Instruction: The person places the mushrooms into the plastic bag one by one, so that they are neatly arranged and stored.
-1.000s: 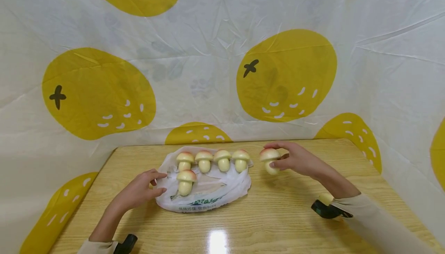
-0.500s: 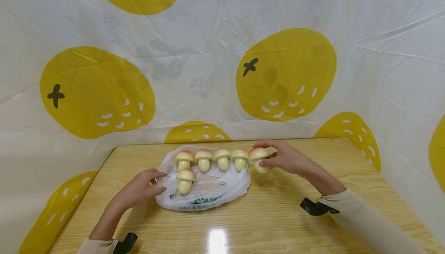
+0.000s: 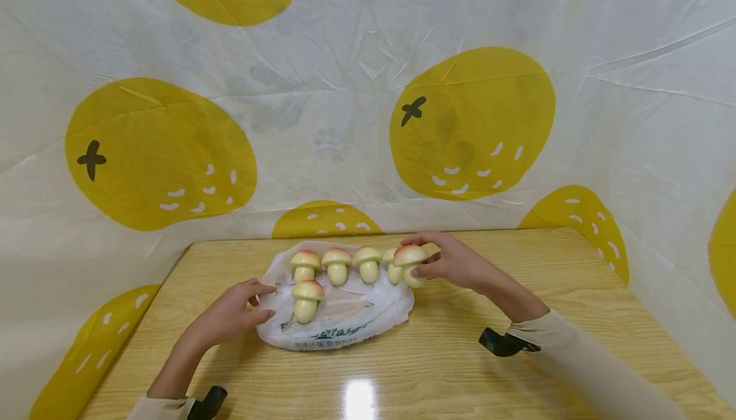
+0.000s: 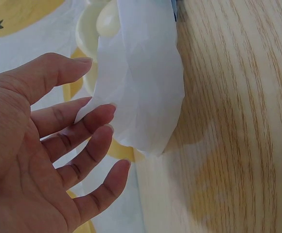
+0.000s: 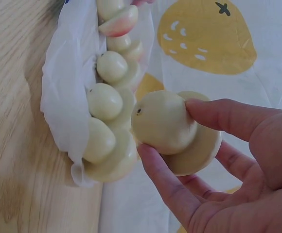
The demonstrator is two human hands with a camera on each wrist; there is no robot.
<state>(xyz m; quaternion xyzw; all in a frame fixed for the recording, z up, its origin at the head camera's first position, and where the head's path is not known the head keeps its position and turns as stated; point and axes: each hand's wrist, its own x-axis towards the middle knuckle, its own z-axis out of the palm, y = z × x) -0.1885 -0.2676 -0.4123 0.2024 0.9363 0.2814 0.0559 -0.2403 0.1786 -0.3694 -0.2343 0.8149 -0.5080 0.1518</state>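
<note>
A toy mushroom [image 3: 409, 255] with a pink-tinged cap is pinched between my right hand's [image 3: 460, 265] thumb and fingers; the right wrist view shows its rounded stem [image 5: 163, 121] toward the camera. It hangs over the right end of a white plastic bag [image 3: 388, 318], partly covering the last mushroom [image 3: 393, 272] of a row. Farther left in that row are similar mushrooms [image 3: 337, 265], and one more mushroom [image 3: 306, 302] lies in front at the left. At the bag's left edge, my left hand [image 3: 230, 311] has loosely bent fingers, their tips close to or touching the plastic.
Everything lies on a wooden table [image 3: 287, 385]. A white cloth [image 3: 333, 145] printed with yellow fruit hangs behind it and at both sides. Green print and lettering [image 3: 333, 340] mark the bag's front.
My right hand has carried its mushroom leftward from beside the bag to over the bag's right end. My left hand and the other mushrooms stay in place.
</note>
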